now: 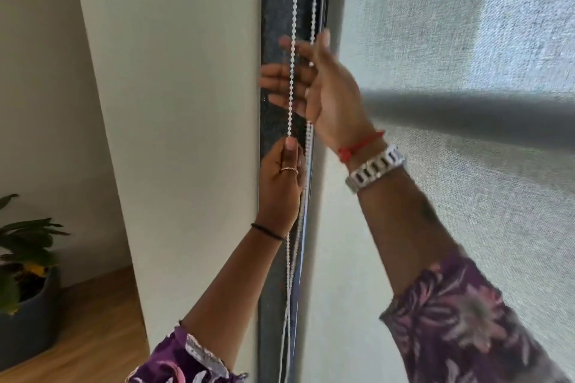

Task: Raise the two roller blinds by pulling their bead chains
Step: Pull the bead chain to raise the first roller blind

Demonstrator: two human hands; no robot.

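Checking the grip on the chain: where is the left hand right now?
In the head view, the left hand sits left of centre, below the right hand, pinching the bead chain in front of the dark window frame.

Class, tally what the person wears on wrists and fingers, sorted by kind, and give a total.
Watch: 1
Red thread: 1
Black band: 1
Ring: 1
Total: 4
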